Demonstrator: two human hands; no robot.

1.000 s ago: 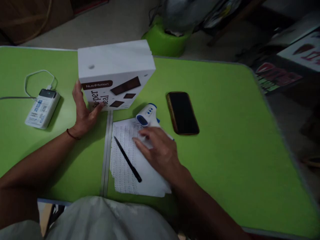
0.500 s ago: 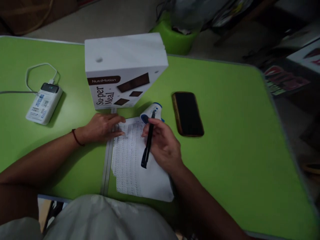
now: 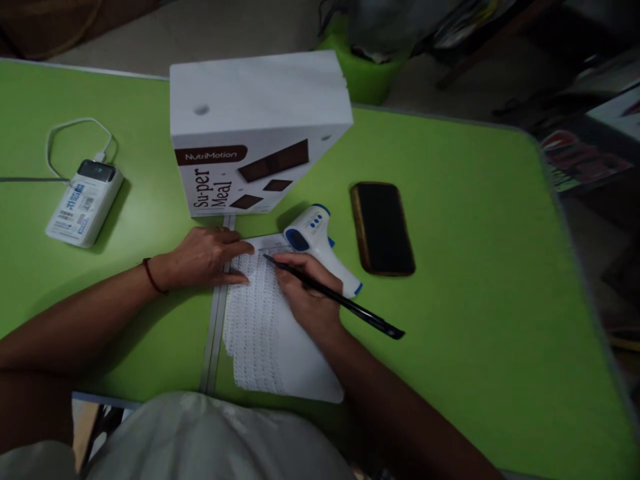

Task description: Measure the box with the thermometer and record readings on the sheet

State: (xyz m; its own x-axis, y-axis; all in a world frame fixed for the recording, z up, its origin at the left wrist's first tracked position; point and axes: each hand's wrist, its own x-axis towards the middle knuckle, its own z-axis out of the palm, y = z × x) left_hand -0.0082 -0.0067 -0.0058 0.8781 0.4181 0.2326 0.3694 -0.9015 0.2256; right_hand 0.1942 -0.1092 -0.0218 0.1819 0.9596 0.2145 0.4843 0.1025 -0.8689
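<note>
A sheet of paper (image 3: 255,333) with dense columns of handwriting lies on the table in front of me. My right hand (image 3: 310,290) grips a black pen (image 3: 355,308), its tip at the upper part of the sheet and its other end pointing down to the right. My left hand (image 3: 210,257) rests at the paper's upper left edge, fingers apart and holding nothing. Just beyond my right hand lies a white and blue infrared thermometer (image 3: 320,240), its handle partly behind that hand.
A white NutriMotion box (image 3: 260,93) stands behind the paper. A phone (image 3: 383,228) in a brown case lies to the right. At the left is a white power bank (image 3: 85,203) with a cable (image 3: 75,122). All are on a green table (image 3: 480,287).
My right hand has lowered the pen to the paper; the pen has swung from steep to slanting down rightwards. More of the thermometer shows. My left hand has hardly moved.
</note>
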